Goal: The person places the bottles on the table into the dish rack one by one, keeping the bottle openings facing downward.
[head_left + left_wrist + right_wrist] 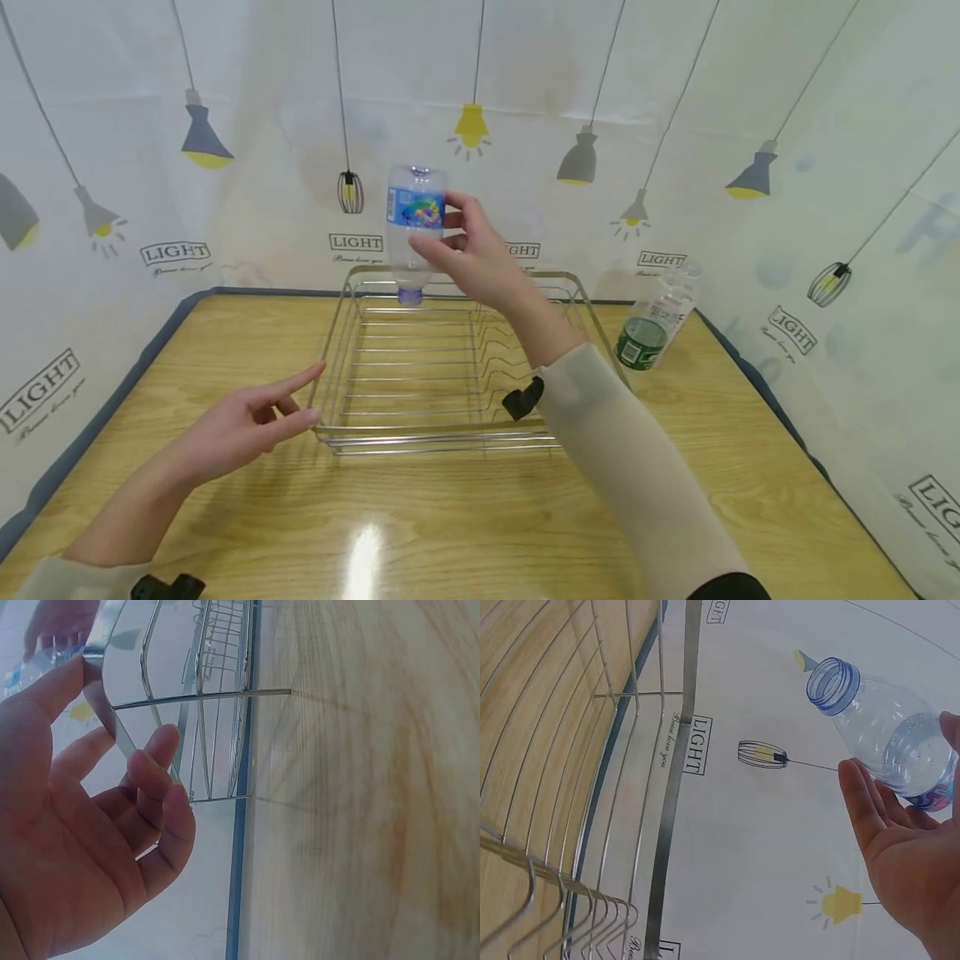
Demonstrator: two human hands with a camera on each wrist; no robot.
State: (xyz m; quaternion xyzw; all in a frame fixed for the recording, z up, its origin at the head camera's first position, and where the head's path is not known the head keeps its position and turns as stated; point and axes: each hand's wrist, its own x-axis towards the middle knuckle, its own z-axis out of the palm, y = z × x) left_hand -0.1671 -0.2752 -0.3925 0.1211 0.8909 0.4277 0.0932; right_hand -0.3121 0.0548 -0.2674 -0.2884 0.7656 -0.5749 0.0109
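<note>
My right hand (476, 254) grips a clear plastic bottle (411, 250) with a blue label, thumb on one side and fingers on the other. The bottle is upside down, its blue neck (834, 684) pointing down over the back left part of a wire dish rack (420, 427). In the right wrist view the fingers (866, 802) lie along the bottle's side. My left hand (225, 429) is at the rack's front left corner, with the index finger and thumb extended to its rim (97, 671). Its other fingers are bent and hold nothing.
Two more clear bottles stand right of the rack, one with a green label (640, 342) and one behind it (678, 292). The rack sits on a wooden table (450, 517). A white curtain (285, 83) printed with lamps encloses the table's back and sides.
</note>
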